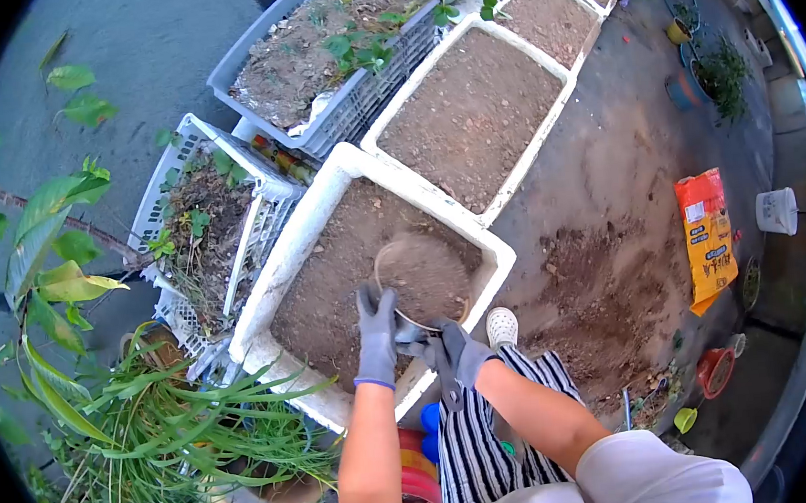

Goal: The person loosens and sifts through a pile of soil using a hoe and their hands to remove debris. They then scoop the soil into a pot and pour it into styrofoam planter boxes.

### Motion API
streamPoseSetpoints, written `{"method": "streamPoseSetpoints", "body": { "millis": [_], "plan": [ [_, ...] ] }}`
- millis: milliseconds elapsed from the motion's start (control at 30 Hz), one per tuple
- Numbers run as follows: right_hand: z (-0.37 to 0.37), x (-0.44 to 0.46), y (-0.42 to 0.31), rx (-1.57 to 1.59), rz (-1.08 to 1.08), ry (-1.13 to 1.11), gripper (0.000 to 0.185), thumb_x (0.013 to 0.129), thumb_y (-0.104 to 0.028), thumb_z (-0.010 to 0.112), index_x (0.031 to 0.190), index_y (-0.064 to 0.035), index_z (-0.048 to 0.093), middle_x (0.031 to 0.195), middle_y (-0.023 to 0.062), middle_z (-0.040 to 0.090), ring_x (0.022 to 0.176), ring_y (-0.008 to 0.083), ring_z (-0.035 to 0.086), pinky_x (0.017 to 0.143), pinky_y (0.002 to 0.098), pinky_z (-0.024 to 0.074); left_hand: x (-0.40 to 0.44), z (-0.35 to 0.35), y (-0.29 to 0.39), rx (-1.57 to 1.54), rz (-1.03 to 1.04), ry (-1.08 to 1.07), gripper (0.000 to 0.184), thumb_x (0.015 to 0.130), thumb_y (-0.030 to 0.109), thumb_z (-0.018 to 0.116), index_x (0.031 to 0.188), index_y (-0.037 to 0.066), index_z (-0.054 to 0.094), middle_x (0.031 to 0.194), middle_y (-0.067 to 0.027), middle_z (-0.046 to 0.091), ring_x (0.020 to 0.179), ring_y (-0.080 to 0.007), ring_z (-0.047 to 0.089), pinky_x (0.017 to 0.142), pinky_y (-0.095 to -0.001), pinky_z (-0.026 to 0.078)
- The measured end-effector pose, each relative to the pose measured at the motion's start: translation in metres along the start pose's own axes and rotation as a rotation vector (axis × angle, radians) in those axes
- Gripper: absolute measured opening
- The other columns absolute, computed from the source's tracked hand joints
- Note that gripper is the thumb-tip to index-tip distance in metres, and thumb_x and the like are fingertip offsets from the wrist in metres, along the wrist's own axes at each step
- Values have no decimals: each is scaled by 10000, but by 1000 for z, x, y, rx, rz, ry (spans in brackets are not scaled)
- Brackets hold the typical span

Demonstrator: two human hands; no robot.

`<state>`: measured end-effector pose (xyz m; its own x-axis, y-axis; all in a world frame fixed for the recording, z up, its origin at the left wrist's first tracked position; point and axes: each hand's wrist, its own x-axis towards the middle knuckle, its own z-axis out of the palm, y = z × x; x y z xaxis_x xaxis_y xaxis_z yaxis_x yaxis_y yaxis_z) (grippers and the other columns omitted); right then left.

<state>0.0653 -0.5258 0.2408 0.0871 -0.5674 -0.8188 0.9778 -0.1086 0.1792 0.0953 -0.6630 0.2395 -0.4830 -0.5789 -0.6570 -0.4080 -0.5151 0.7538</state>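
Note:
A round, shallow pan (424,274) heaped with brown soil is tilted over the nearest white foam box (277,286); its contents look blurred. My left hand (377,340), in a grey glove, is at the pan's left rim with its fingers up against it. At the near rim, my right hand (464,350), also gloved in grey, is closed around the edge by a dark grey handle-like piece (449,382) that points down toward me. Soil (316,297) lies in the box beneath the pan.
More soil-filled foam boxes (467,112) run off to the upper right. Beside them stand a grey crate (236,98) and a white basket (153,192) of plants. Long green leaves (198,423) crowd the lower left. An orange bag (709,239) lies on soil-strewn concrete.

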Motion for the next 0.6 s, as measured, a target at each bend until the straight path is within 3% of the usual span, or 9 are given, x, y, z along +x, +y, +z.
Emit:
{"method": "streamPoseSetpoints", "body": {
  "millis": [33, 133, 167, 233, 333, 400, 500, 567, 600],
  "plan": [
    [0, 2, 1, -13, -3, 3, 341, 939, -295, 340, 916, -53, 579, 680, 146, 637, 382, 142, 477, 376, 263, 393, 3, -2, -10, -44, -3, -23, 765, 830, 227, 648, 1424, -10, 227, 1373, -159, 402, 1220, -231, 426, 993, -334, 385],
    [-4, 14, 1, -114, 9, 307, 332, 944, -260, 351, 995, -30, 586, 706, 129, 633, 449, 128, 497, 397, 242, 390, 24, -18, -40, -74, -110, 102, 719, 828, 230, 646, 1397, -8, 277, 1328, -158, 456, 1156, -249, 496, 931, -347, 445],
    [-2, 21, 0, -125, 9, 308, 332, 944, -260, 351, 995, -30, 586, 706, 129, 633, 449, 128, 497, 397, 242, 390, 32, -26, -48, -129, -209, 133, 651, 837, 247, 624, 1366, 5, 330, 1290, -150, 494, 1103, -261, 537, 888, -358, 476],
    [8, 28, -5, -363, -156, 54, 280, 920, -264, 430, 997, -24, 550, 805, 136, 622, 636, 248, 616, 603, 328, 533, 45, -38, -47, -200, -305, 173, 588, 847, 264, 603, 1334, 18, 382, 1252, -142, 532, 1050, -273, 578, 845, -369, 508],
    [38, 48, -30, -305, -184, 14, 247, 904, -183, 469, 1056, -5, 548, 910, 126, 618, 706, 211, 605, 614, 292, 503, 70, -46, -35, -452, -252, 69, 459, 864, 349, 523, 1241, 89, 491, 1197, -108, 584, 1001, -296, 612, 825, -410, 534],
    [60, 39, -40, -285, -199, 6, 247, 896, -142, 489, 1085, 5, 547, 962, 121, 616, 741, 193, 599, 619, 274, 488, 72, -45, -28, -520, -300, 51, 484, 844, 339, 566, 1245, 91, 455, 1169, -112, 578, 969, -270, 610, 795, -392, 534],
    [95, 4, -52, -811, -204, 234, 286, 892, -162, 503, 1138, -17, 530, 1084, 114, 584, 830, 224, 594, 740, 270, 492, 85, -41, -55, -613, -343, 34, 469, 825, 284, 617, 1234, 136, 441, 1122, -103, 582, 929, -249, 613, 731, -415, 544],
    [92, 3, -51, -804, -150, 252, 256, 882, -147, 512, 1116, -50, 546, 1027, 82, 585, 891, 203, 553, 790, 289, 459, 91, -43, -105, -648, -412, 61, 468, 825, 274, 625, 1232, 140, 437, 1104, -106, 581, 932, -251, 612, 712, -421, 549],
    [88, 3, -51, -802, -123, 260, 243, 877, -139, 516, 1106, -67, 554, 998, 66, 585, 922, 192, 533, 815, 298, 442, 71, -33, -90, -504, -441, 137, 431, 889, 417, 510, 1216, 137, 536, 1119, -70, 627, 934, -264, 636, 721, -455, 547]
  ]
}}
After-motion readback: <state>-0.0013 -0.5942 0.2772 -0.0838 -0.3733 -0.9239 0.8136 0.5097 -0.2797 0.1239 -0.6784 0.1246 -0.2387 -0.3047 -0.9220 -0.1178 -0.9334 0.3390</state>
